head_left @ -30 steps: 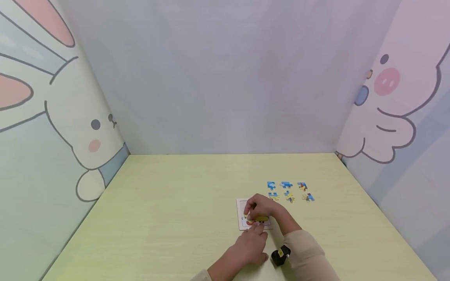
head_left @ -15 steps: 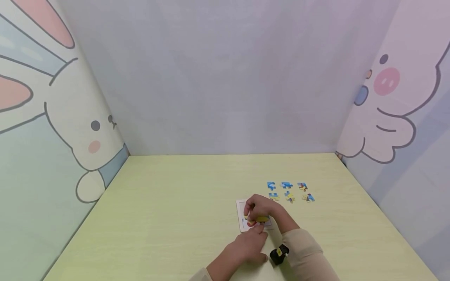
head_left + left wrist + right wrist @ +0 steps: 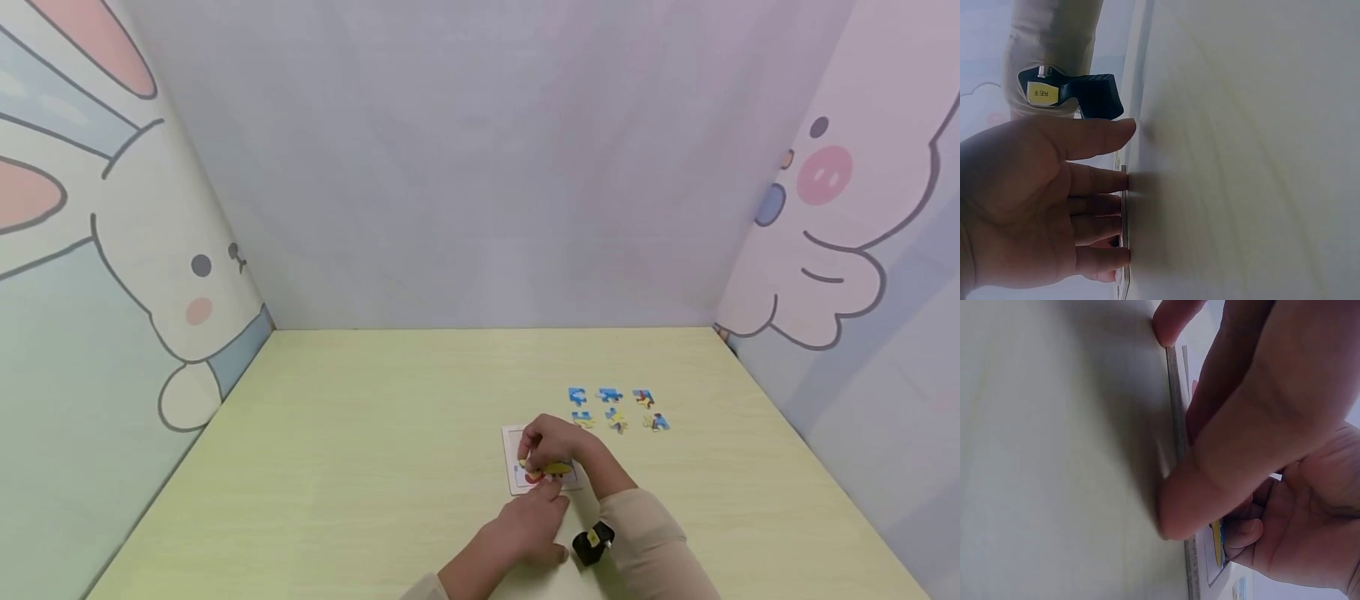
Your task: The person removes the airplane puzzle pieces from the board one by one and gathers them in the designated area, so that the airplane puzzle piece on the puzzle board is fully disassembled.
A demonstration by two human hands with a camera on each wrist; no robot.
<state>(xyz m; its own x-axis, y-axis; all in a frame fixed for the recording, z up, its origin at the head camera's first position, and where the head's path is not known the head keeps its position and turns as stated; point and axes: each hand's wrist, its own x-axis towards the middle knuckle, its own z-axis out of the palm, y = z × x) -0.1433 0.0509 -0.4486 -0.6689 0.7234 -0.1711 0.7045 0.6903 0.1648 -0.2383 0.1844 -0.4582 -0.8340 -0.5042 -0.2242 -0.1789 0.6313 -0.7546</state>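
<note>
A small white-framed puzzle board (image 3: 508,454) lies on the table, partly filled with red and yellow pieces. My left hand (image 3: 528,527) reaches from the near side with fairly straight fingers, and its fingertips touch the board's near edge. In the left wrist view, that hand (image 3: 1029,206) shows its palm, thumb apart. My right hand (image 3: 553,442) arches over the board with curled fingers, pinching a small puzzle piece (image 3: 522,463) largely covered by the fingers. In the right wrist view, the right hand (image 3: 1304,525) is behind the left hand's large fingers (image 3: 1235,456), near a yellow-and-blue edge (image 3: 1217,542).
Several loose jigsaw pieces (image 3: 611,395) lie in two rows beyond the right hand. A black wrist camera (image 3: 592,542) sits on the right sleeve. Printed walls enclose the pale wooden table (image 3: 360,450) at the back and sides.
Both hands stay at the board with almost no movement. The whole scene shifts slightly as the head camera moves.
</note>
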